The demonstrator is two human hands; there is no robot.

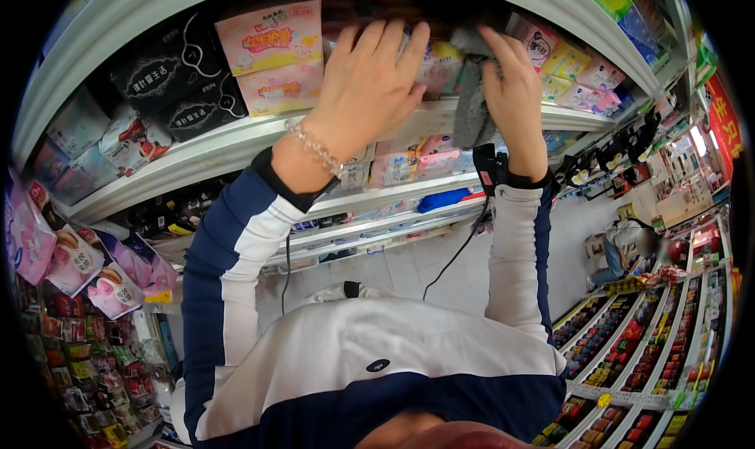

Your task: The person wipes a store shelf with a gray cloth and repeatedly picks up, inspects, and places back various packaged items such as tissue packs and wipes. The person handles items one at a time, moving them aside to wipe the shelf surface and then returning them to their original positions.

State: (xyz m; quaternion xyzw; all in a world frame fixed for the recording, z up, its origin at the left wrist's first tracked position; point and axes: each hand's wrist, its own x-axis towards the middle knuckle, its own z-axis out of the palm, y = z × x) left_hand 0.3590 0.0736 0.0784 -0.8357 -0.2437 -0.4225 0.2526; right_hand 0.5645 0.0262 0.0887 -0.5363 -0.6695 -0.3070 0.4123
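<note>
My left hand (371, 83), with a clear bead bracelet at the wrist, reaches over small packs on a white shelf (248, 133), its fingers spread and their tips slightly blurred. What lies under its palm is hidden. My right hand (513, 83) holds a grey fluffy cloth (472, 104) that hangs down over the shelf's front edge. Pink and yellow boxes (268, 42) are stacked just left of my left hand, beside black packs (156, 65). A pastel pack (442, 65) stands between my hands. More pink and yellow packs (566, 63) are right of my right hand.
Lower shelves (407, 166) hold more packs. Hanging pink packets (74, 257) are at the left. A dark cable (457, 260) runs down from my right wrist. A person (625, 245) bends beside the shelving at the right, and tiered racks of goods (643, 337) stand at lower right.
</note>
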